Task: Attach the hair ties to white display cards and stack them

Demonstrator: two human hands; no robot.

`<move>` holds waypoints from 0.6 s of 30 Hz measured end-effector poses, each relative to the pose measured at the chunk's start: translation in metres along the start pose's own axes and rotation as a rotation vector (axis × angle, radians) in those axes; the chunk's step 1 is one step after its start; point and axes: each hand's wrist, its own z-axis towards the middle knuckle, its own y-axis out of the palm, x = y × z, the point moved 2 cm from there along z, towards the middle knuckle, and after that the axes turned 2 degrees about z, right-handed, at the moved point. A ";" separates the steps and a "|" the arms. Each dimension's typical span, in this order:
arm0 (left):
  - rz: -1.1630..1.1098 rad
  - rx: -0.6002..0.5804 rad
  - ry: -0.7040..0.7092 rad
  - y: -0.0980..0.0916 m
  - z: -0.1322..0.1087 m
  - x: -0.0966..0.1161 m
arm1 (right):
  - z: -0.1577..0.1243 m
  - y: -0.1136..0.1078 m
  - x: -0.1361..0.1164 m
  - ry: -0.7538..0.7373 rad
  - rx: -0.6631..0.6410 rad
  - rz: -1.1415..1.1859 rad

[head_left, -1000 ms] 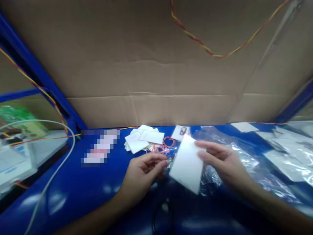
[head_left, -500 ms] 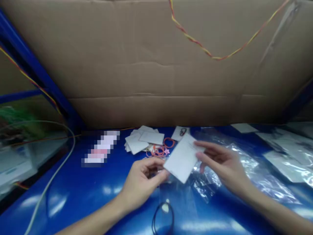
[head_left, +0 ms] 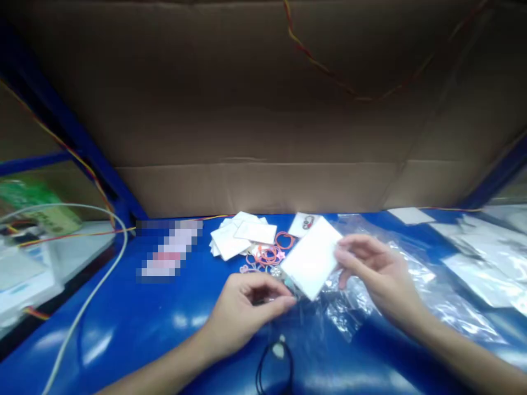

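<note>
My right hand (head_left: pixel 376 271) pinches a white card (head_left: pixel 312 257) by its right edge and holds it tilted just above the blue table (head_left: pixel 123 323). My left hand (head_left: pixel 247 310) is curled beside the card's lower left corner, its thumb and fingers pinched together on something small I cannot make out. Thin orange rings (head_left: pixel 272 253) lie just beyond the hands. A crumpled clear plastic bag (head_left: pixel 349 310) lies under and beside my right hand. A small black loop (head_left: pixel 275 362) lies near the front.
A loose pile of white cards (head_left: pixel 239 235) and a small printed card (head_left: pixel 307 222) lie at the back against the cardboard wall (head_left: pixel 263 109). Clear plastic bags (head_left: pixel 473 258) cover the right side. A grey cable (head_left: pixel 102 274) curves over the left.
The white card has been lifted slightly and moved right with my right hand. My left hand has shifted a little right and closed tighter under the card's corner.
</note>
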 end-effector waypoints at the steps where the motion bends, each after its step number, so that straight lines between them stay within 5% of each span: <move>1: 0.000 0.003 -0.006 0.000 0.000 0.000 | 0.001 -0.001 0.001 0.014 -0.020 0.014; 6: -0.051 0.006 -0.041 0.000 0.001 -0.001 | 0.000 -0.002 0.004 0.062 -0.131 0.072; 18: -0.086 0.027 -0.046 0.000 0.002 -0.006 | 0.006 -0.003 0.008 0.094 -0.146 0.050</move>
